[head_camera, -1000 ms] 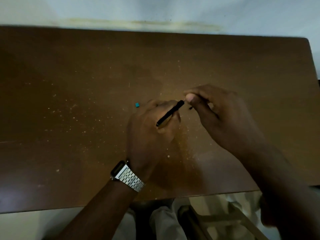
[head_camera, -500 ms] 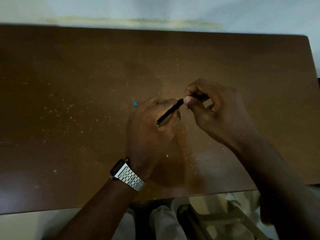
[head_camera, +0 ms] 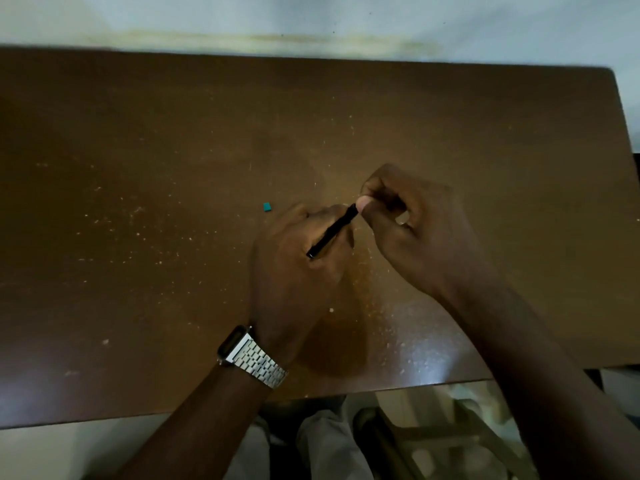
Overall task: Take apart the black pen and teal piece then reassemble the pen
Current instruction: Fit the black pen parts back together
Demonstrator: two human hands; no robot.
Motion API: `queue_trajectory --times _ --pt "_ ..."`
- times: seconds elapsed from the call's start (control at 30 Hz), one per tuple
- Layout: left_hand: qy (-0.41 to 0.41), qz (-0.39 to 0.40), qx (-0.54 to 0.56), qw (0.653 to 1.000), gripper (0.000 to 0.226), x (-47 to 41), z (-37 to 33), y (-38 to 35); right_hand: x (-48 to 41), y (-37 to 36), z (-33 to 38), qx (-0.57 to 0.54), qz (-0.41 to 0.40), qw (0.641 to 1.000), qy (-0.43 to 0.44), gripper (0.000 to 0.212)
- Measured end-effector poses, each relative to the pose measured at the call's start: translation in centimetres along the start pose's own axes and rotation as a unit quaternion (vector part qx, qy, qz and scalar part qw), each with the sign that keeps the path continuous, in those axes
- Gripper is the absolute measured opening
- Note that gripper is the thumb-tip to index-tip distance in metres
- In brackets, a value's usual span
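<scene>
both hands grip the black pen [head_camera: 332, 231]; left hand [head_camera: 298, 268] mid-barrel, right hand [head_camera: 412, 233] its far end

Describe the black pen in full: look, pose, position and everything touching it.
The black pen is a slim, straight, dark barrel, plastic by its look, with a faint glint at its lower end. It slants from lower left to upper right, held above the brown table. The left hand grips its lower part; the right hand pinches its upper end, hiding that tip. The teal piece lies apart on the table.
</scene>
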State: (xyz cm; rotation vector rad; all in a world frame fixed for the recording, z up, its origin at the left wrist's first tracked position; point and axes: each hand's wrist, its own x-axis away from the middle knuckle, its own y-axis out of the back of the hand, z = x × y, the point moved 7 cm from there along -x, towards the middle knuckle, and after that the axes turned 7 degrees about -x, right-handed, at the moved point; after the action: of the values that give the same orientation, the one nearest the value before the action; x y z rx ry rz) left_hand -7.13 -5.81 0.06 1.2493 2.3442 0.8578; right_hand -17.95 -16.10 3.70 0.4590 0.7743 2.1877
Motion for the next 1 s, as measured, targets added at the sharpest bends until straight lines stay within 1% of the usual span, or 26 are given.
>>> queue_trajectory --times 0.07,0.13,0.2,0.23,0.3,0.33,0.4,0.47,0.53,0.63,0.7,0.8,0.87,0.93,1.0 --pt "0.023 0.008 0.023 0.999 0.025 0.1 0.7 -0.2 0.1 0.1 -0.9 -0.038 -0.025 0.999 -0.01 0.012" --pt "0.051 0.009 0.041 0.998 0.028 0.1 1.5 -0.3 0.0 0.7 -2.9 -0.073 -0.08 0.993 -0.039 0.014" --pt "0.083 0.008 0.067 0.994 0.029 0.2 2.3 -0.6 -0.2 0.6 -5.9 -0.05 -0.11 0.988 -0.091 0.012" --pt "0.1 0.011 0.079 0.992 0.03 0.2 2.8 -0.8 -0.3 0.2 -7.5 -0.023 -0.106 0.987 -0.121 0.012" --pt "0.127 0.015 0.097 0.987 0.031 0.2 3.6 -1.2 -0.3 -1.1 -10.4 0.006 -0.084 0.982 -0.169 0.024" --pt "0.136 0.016 0.105 0.985 0.032 0.2 3.9 -1.3 -0.3 -1.9 -11.4 0.006 -0.07 0.981 -0.179 0.029" --pt "0.139 0.016 0.109 0.984 0.033 0.2 4.1 -1.4 -0.5 -3.3 -12.4 0.005 -0.048 0.985 -0.167 0.031" --pt "0.137 0.016 0.109 0.984 0.032 0.3 4.1 -1.5 -0.9 -4.0 -13.1 0.014 -0.052 0.987 -0.152 0.03" --pt "0.137 0.02 0.114 0.984 0.032 0.4 3.9 -1.7 -1.4 -4.2 -13.7 0.036 -0.065 0.988 -0.138 0.025" --pt "0.145 0.023 0.122 0.982 0.031 0.4 4.0 -1.7 -1.9 -4.4 -13.9 0.061 -0.059 0.989 -0.125 0.013" --pt "0.148 0.023 0.127 0.981 0.031 0.4 4.0 -1.7 -1.9 -4.2 -13.5 0.021 -0.055 0.99 -0.13 0.011" --pt "0.149 0.019 0.13 0.98 0.03 0.3 3.9 -1.6 -1.6 -3.3 -11.2 -0.145 -0.048 0.979 -0.139 0.015" --pt "0.148 0.021 0.128 0.98 0.03 0.2 3.9 -1.6 -1.6 -2.9 -8.9 -0.226 -0.02 0.966 -0.127 0.016" --pt "0.146 0.024 0.121 0.982 0.03 0.1 4.0 -1.6 -1.6 -2.8 -6.9 -0.239 0.016 0.964 -0.117 0.018" --pt "0.143 0.03 0.118 0.982 0.031 0.0 4.0 -1.8 -1.8 -2.5 -5.6 -0.215 0.036 0.97 -0.111 0.02"
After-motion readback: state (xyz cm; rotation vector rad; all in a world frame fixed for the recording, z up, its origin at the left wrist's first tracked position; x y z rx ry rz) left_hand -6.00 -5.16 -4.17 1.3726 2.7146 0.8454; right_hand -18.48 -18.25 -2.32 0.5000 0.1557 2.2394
